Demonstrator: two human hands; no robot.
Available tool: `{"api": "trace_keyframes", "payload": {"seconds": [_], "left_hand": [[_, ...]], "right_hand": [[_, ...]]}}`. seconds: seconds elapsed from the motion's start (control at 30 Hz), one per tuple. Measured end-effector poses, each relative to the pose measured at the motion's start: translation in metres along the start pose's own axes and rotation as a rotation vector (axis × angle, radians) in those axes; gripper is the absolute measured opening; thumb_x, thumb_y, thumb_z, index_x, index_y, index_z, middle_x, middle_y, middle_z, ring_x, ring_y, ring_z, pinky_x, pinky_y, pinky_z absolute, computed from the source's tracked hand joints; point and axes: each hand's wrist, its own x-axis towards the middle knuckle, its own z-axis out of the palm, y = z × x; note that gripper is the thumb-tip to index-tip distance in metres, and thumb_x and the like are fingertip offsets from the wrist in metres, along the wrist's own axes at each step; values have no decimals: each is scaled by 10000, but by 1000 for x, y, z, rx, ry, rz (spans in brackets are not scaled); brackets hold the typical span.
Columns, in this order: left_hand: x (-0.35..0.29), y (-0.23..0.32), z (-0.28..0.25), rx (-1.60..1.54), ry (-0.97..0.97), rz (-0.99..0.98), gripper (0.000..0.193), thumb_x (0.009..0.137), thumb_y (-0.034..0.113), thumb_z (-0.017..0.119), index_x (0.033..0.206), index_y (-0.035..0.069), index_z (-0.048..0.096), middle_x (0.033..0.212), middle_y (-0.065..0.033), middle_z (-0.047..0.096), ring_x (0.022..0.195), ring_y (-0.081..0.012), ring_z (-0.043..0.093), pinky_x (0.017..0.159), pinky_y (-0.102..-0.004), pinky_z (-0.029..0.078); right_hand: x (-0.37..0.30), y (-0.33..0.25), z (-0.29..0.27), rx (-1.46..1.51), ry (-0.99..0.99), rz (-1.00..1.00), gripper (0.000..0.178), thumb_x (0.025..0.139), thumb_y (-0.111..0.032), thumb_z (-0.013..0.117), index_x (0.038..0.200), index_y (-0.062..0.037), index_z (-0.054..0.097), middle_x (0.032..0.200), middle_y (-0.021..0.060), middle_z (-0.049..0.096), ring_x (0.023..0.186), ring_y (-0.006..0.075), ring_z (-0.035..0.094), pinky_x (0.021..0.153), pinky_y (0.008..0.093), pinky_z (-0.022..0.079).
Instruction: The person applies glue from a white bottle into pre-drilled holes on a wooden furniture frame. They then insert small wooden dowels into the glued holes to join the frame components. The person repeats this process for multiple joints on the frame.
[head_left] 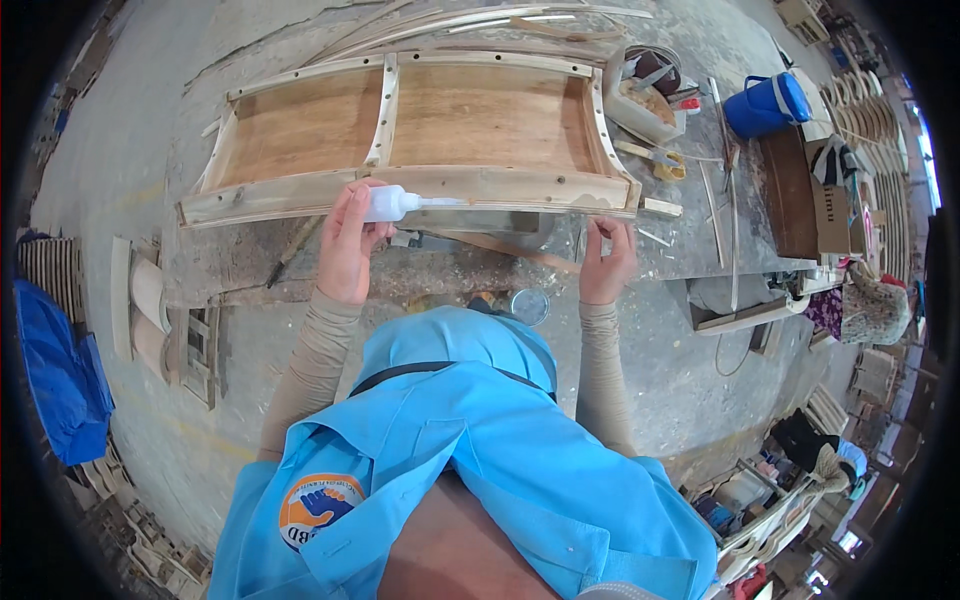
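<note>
A curved wooden frame point(500, 187) with two plywood panels and dark holes along its rails lies on the worktable. Close to its near rail, my left hand point(346, 248) is closed around a white squeeze bottle point(385, 204). The bottle is tipped on its side, its narrow pale nozzle pointing right along the rail's near edge. By the frame's near right corner is my right hand point(609, 264), thumb and fingers pinched together at the rail's lower edge. Whatever sits between those fingertips is too small to make out.
Long thin wood strips point(470, 22) lie beyond the frame. On the right are a cut-open white container point(640, 118) of tools, a small yellow cup point(670, 167), a blue jug point(766, 106) and a cardboard box point(832, 212). A round tin point(530, 306) shows below the table edge.
</note>
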Motion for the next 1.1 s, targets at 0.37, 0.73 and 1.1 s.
{"api": "trace_keyframes", "payload": {"seconds": [0.37,0.73,1.1], "left_hand": [[-11,8,-13,65,-7,-35,264,965,296,481,1046,61,569,882,-9,583,683,-70,457,655,-246,433],[-29,12,-24,131,33,-32,260,965,304,477,1046,75,568,853,2,568,677,-70,448,659,-242,428],[-38,14,-23,103,9,-28,259,959,306,490,1030,70,571,842,-4,574,672,-67,452,658,-242,432]], "right_hand": [[3,3,20,-187,75,-368,128,769,-36,669,891,-66,650,789,66,579,716,229,577,648,337,476],[-48,2,41,-565,-6,-262,579,800,-63,585,1360,-108,446,1078,90,493,1001,272,471,881,407,375],[-56,-21,47,-492,-107,-252,670,801,-118,569,1416,-41,315,1151,121,474,1065,293,433,968,437,292]]}}
